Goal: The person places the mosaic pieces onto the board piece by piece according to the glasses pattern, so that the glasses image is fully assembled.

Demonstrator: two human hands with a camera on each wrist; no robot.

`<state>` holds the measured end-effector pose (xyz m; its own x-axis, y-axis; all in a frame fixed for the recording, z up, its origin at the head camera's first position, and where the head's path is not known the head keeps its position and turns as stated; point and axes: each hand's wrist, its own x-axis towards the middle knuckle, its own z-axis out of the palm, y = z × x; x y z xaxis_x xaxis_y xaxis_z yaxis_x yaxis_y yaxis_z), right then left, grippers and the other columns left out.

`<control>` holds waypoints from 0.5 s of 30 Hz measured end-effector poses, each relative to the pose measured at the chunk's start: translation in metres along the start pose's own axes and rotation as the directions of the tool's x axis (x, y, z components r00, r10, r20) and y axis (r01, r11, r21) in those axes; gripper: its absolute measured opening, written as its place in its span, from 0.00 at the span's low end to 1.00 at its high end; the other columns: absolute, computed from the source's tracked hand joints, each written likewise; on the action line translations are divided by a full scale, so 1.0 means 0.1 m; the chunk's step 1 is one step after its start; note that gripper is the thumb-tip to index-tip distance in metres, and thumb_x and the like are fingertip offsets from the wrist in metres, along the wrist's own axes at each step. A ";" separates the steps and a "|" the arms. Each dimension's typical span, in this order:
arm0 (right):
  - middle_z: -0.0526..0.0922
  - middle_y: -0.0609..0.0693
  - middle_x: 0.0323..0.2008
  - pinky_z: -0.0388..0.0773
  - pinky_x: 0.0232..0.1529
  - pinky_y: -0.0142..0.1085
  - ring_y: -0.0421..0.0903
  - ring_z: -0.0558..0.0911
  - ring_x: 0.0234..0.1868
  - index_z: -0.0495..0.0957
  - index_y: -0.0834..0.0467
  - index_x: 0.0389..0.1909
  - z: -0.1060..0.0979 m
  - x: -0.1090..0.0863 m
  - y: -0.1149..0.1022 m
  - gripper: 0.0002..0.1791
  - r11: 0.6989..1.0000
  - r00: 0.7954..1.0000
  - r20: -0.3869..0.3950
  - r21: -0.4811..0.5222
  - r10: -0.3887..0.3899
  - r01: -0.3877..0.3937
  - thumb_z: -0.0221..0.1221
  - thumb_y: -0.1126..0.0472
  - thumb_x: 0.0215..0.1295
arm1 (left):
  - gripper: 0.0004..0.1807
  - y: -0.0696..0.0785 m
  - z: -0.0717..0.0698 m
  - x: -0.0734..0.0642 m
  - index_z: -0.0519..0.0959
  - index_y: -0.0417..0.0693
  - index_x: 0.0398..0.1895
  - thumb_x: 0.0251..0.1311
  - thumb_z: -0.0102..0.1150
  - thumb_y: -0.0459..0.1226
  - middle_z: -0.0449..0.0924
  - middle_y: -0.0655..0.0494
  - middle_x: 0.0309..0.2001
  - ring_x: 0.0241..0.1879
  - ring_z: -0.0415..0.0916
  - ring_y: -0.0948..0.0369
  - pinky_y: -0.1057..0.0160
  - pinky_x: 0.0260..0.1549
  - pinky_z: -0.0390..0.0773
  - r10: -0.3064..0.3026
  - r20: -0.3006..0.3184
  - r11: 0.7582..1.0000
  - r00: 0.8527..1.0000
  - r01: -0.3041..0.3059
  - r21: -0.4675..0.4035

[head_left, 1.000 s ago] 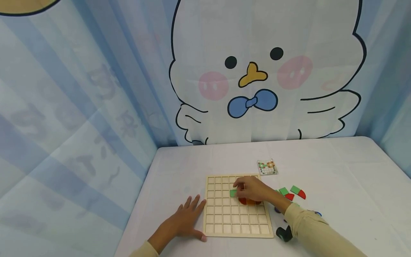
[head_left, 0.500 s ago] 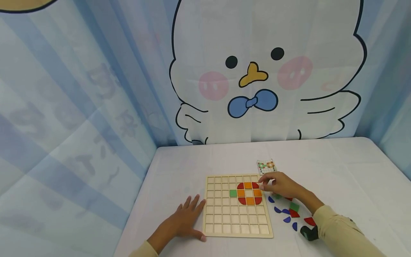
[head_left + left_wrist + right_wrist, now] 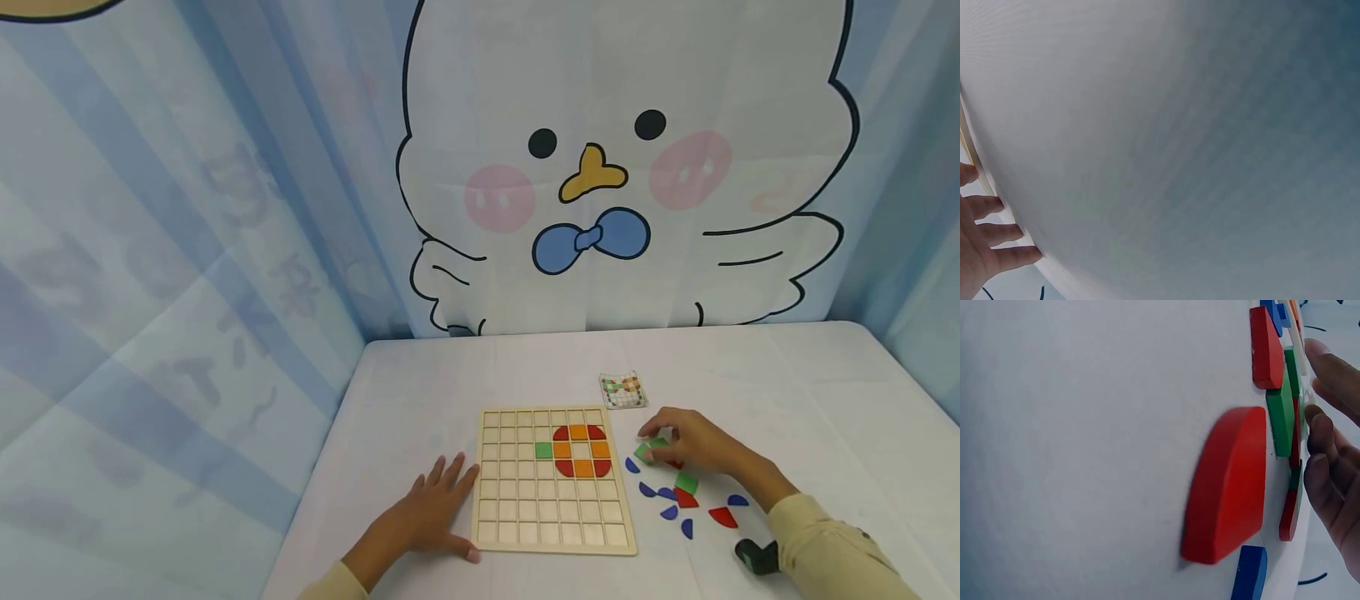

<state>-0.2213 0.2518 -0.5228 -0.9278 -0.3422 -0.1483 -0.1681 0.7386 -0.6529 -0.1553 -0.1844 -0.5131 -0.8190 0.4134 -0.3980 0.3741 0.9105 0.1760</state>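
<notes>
A pale wooden grid board (image 3: 510, 490) lies on the table. In its upper right cells sits a ring of red quarter-round and orange square (image 3: 582, 468) pieces, with one green square (image 3: 543, 450) at the ring's left. My left hand (image 3: 435, 512) rests flat, fingers spread, along the board's left edge; the left wrist view shows its fingers (image 3: 1000, 234) too. My right hand (image 3: 693, 440) hovers at loose green squares (image 3: 642, 453) right of the board, thumb and index finger apart around them. Red pieces are partly hidden beneath this hand.
Blue segment pieces (image 3: 669, 512), a red quarter-round (image 3: 723, 517) and another green square (image 3: 686, 482) are scattered right of the board. A small pattern card (image 3: 623, 392) lies behind it. A dark object (image 3: 756, 557) sits by the right sleeve. Printed curtains surround the table.
My right hand has left the green square in the board and moved right to the loose green pieces, uncovering the red and orange ring. The left hand has stayed in place.
</notes>
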 end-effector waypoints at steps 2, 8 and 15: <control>0.83 0.44 0.42 0.77 0.33 0.30 0.43 0.74 0.36 0.85 0.53 0.47 0.02 0.00 0.01 0.20 1.000 1.000 0.002 -0.025 -0.001 0.001 0.74 0.51 0.55 | 0.68 -0.01 0.01 0.01 0.50 0.56 0.81 0.38 0.64 0.75 0.42 0.45 0.82 0.79 0.43 0.39 0.33 0.70 0.58 0.000 0.000 1.000 1.000 0.000 -0.001; 0.82 0.44 0.43 0.77 0.36 0.28 0.43 0.74 0.38 0.86 0.51 0.47 0.05 0.00 0.01 0.19 0.998 1.000 0.001 -0.054 0.013 -0.013 0.74 0.52 0.54 | 0.68 -0.04 0.06 0.04 0.49 0.57 0.81 0.37 0.63 0.76 0.42 0.46 0.82 0.79 0.43 0.39 0.34 0.70 0.58 0.003 -0.008 1.000 1.000 -0.003 0.006; 0.82 0.45 0.42 0.78 0.35 0.28 0.43 0.74 0.39 0.87 0.52 0.47 0.04 0.00 -0.03 0.18 0.999 0.999 0.025 -0.033 0.025 -0.024 0.74 0.53 0.55 | 0.69 -0.03 0.05 0.03 0.49 0.57 0.81 0.37 0.63 0.76 0.42 0.45 0.82 0.79 0.43 0.39 0.34 0.69 0.59 -0.001 -0.009 1.000 1.000 0.001 0.018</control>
<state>-0.2197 0.2475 -0.5241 -0.9232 -0.3378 -0.1831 -0.1563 0.7654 -0.6242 -0.1571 -0.1859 -0.5200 -0.8235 0.4123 -0.3898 0.3805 0.9109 0.1596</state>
